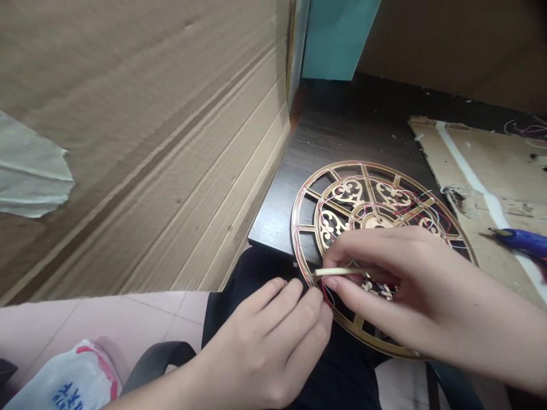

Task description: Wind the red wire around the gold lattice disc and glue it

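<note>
A round gold openwork frame [342, 188] with scroll ornaments lies half on the dark table [342, 131], its near part hanging over my lap. Thin red and white wires [431, 213] run along its spokes and rim. My right hand [410, 285] rests over the frame's near half and pinches a short pale stick [342, 271] that points left to the rim. My left hand [277, 336] sits below the rim, its fingertips at the red wire beside the stick's tip.
A tall corrugated cardboard sheet [149, 142] stands at the left. A flat cardboard piece [482, 165] lies on the table's right, with a blue tool [521, 242] on it. A white plastic bag [72, 378] lies on the pink floor at lower left. A teal panel [337, 34] stands behind.
</note>
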Available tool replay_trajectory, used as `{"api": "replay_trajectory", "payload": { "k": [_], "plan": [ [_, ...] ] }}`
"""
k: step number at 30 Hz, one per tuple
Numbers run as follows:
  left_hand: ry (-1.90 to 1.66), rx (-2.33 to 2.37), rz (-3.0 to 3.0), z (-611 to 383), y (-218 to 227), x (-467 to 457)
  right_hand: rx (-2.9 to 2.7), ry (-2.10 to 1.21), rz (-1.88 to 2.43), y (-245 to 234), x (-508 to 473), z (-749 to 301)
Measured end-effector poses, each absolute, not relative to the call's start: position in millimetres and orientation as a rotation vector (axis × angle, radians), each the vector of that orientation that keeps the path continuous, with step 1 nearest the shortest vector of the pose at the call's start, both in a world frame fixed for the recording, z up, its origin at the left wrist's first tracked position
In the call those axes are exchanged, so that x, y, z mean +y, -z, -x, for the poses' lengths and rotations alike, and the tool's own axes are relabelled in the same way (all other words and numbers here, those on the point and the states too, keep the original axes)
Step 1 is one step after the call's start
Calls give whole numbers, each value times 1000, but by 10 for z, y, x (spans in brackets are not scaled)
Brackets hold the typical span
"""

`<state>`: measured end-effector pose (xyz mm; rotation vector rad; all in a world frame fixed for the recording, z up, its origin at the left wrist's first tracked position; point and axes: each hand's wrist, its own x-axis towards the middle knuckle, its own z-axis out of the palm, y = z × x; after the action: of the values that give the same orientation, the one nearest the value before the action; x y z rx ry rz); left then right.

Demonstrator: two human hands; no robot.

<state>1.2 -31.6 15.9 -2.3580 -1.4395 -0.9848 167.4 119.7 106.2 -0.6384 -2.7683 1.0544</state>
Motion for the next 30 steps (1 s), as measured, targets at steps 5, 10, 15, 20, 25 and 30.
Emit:
{"api": "replay_trajectory", "payload": {
  "k": [5, 10, 15, 20, 25, 30],
  "plan": [
    [1008, -1422, 2378, 15, -140, -329, -2797, -973, 630, -1100, 1208, -1637],
    [1042, -1388, 2366, 41, -145, -304, -2826, -929, 615, -1137, 1260, -1563],
    [1103, -1411, 2359, 41, -137, -275, -2850, -951, 649, -1139, 1281, -1519],
    [1170, -1456, 2350, 24, -110, -269, -2834, -964, 651, -1108, 1280, -1524],
    [1209, -1461, 2354, 20, -106, -264, -2719, -1138, 715, -1094, 1247, -1527],
    [1234, -1486, 2337, 13, -136, -248, -2641, -1405, 771, -1121, 1221, -1558]
  ]
}}
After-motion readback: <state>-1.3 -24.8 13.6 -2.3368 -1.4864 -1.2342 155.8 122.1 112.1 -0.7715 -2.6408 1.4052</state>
